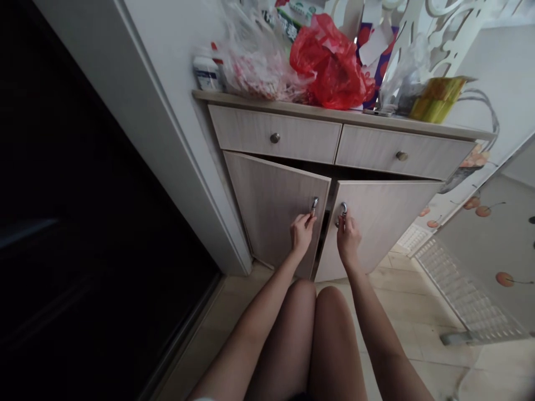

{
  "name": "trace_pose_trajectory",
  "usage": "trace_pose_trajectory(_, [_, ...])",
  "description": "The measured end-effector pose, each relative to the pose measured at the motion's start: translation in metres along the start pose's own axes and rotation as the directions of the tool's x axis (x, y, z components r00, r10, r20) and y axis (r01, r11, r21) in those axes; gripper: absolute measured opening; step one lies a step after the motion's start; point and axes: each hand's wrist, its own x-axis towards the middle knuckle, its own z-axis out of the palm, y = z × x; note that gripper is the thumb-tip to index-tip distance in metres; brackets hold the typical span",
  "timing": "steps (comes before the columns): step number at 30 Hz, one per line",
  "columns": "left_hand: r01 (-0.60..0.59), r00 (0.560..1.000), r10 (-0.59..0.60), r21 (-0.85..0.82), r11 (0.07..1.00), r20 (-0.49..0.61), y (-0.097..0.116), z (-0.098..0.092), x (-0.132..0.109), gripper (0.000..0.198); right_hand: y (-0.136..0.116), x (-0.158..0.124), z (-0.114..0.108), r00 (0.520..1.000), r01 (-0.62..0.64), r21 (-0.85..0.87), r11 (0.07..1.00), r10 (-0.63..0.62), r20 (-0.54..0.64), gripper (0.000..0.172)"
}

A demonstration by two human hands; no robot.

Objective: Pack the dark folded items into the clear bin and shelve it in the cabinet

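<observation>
A pale wood-grain cabinet stands in front of me, its left door (271, 206) and right door (384, 217) both slightly ajar. The fingers of my left hand (301, 233) are closed on the metal handle (315, 204) of the left door. Beside it, my right hand (348, 236) grips the metal handle (343, 208) of the right door. A dark gap shows between the doors and along their top edges; the inside is too dark to make out.
Two drawers with round knobs, a left drawer (238, 128) and a right drawer (371, 145), sit above the doors. The cabinet top carries a white bottle (207, 74), a red plastic bag (330, 67), a clear bag (259, 67) and a yellow packet (438, 99). A dark doorway lies left.
</observation>
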Motion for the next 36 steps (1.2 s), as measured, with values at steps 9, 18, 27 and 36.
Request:
trace_pose_trajectory(9, [0.027, 0.993, -0.044, 0.153, 0.988, 0.112, -0.008, 0.033, 0.041, 0.015, -0.001, 0.037, 0.032, 0.997, 0.011, -0.006, 1.000, -0.011, 0.081, 0.051])
trace_pose_trajectory(18, [0.019, 0.978, -0.067, 0.236, 0.972, 0.197, -0.009, 0.043, 0.064, 0.018, -0.006, 0.058, 0.039, 0.988, -0.035, 0.001, 0.999, 0.035, 0.154, 0.054])
trace_pose_trajectory(27, [-0.005, 0.969, -0.057, 0.250, 0.968, 0.239, -0.012, 0.047, 0.075, 0.018, -0.006, 0.067, 0.049, 0.989, -0.018, -0.026, 1.000, 0.021, 0.145, 0.056])
trace_pose_trajectory(36, [0.005, 0.964, -0.075, 0.264, 0.964, 0.254, -0.002, 0.043, 0.071, 0.020, -0.012, 0.066, 0.048, 0.986, -0.076, -0.061, 0.995, 0.084, 0.145, 0.054])
